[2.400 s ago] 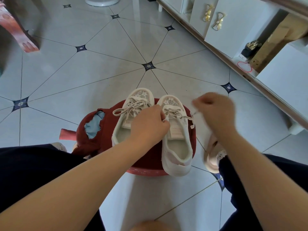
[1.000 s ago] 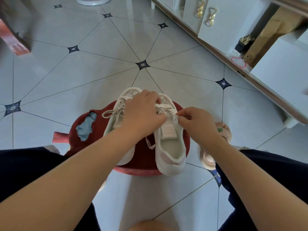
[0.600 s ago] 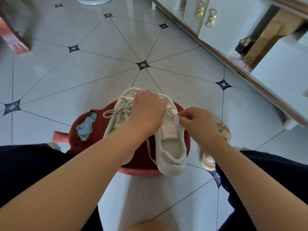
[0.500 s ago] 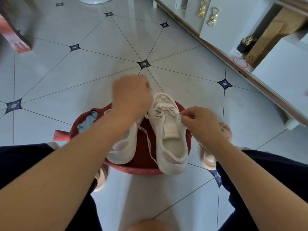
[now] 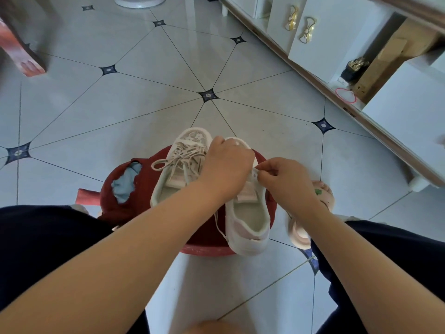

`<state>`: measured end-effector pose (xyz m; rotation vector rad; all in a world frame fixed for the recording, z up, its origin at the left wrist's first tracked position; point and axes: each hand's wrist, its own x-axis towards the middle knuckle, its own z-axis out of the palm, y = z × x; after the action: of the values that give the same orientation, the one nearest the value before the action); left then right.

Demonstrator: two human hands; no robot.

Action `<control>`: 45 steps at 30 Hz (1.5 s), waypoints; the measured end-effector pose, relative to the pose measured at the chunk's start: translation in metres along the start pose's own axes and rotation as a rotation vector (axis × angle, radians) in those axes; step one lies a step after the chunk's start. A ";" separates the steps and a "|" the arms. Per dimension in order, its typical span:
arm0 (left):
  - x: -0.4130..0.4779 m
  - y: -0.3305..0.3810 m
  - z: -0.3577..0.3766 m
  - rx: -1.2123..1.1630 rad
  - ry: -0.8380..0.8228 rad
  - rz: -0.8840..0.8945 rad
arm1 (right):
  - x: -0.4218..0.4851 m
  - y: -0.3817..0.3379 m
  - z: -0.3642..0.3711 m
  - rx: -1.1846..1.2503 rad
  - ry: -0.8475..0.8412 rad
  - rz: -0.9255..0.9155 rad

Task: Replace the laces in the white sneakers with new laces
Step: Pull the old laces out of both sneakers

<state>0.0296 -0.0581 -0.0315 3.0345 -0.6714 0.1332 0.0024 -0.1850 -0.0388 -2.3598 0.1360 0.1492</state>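
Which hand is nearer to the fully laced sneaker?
Left. The left hand is at the laced sneaker's edge; the right hand is beyond it, over the other sneaker's far side.

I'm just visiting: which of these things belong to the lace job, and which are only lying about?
In the job: the sneaker under the hands, its loose lace, the laced sneaker, the red stool under them, the left hand over the lacing, the right hand pinching the eyelet edge.
Lying about: pink slipper, white cabinet, cardboard box.

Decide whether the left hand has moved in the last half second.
Yes: the left hand moved nearer and rightward from the red stool's far edge onto the right sneaker.
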 end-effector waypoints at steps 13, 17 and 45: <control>-0.004 -0.030 -0.023 -0.149 -0.022 -0.106 | 0.001 0.001 0.000 0.015 -0.006 0.027; -0.001 0.001 0.001 0.025 -0.043 0.088 | 0.001 -0.001 0.001 -0.015 0.000 -0.002; -0.021 -0.018 -0.004 -0.194 -0.104 -0.187 | 0.015 -0.010 0.023 -0.514 0.057 -0.292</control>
<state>0.0176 -0.0327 -0.0292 2.9108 -0.3761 -0.0901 0.0167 -0.1622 -0.0504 -2.8627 -0.2493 -0.0309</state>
